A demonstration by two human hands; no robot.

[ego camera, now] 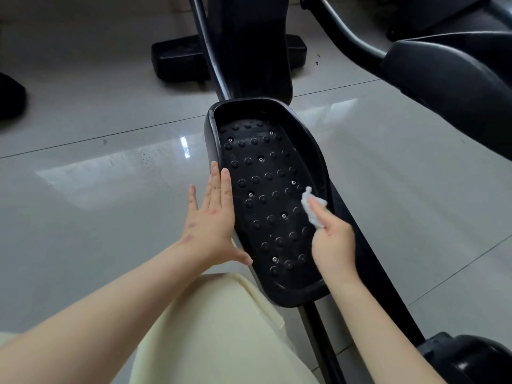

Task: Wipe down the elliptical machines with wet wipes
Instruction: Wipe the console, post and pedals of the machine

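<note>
Nearest you, at six o'clock, your cream trouser leg (216,328) rises toward the near end of the foot pedal (266,200). Your left hand (213,217) lies flat, fingers straight and gripping nothing, along the pedal's nine o'clock rim, with the thumb spread toward its near end. Your right hand (333,242) pinches a bunched white wet wipe (313,207) and presses it on the tread by the pedal's three o'clock wall.

The likeliest trouble is the tread itself. Its raised studs and screw holes may snag or shred so small a wad, and it will probably ride over the tops of the studs and leave grime between them. The pedal may also swing if you push hard, so your flat left hand looks like its only brace.

The rail (360,259) passes under the pedal toward five o'clock and ends by a black cover (471,358). Glossy floor tiles (97,217) surround it. Farther off, a dark upright (249,45) stands at twelve o'clock, crowding the pedal's far end. A base foot (177,59) lies at eleven, and a second pedal (454,79) hangs at two.
</note>
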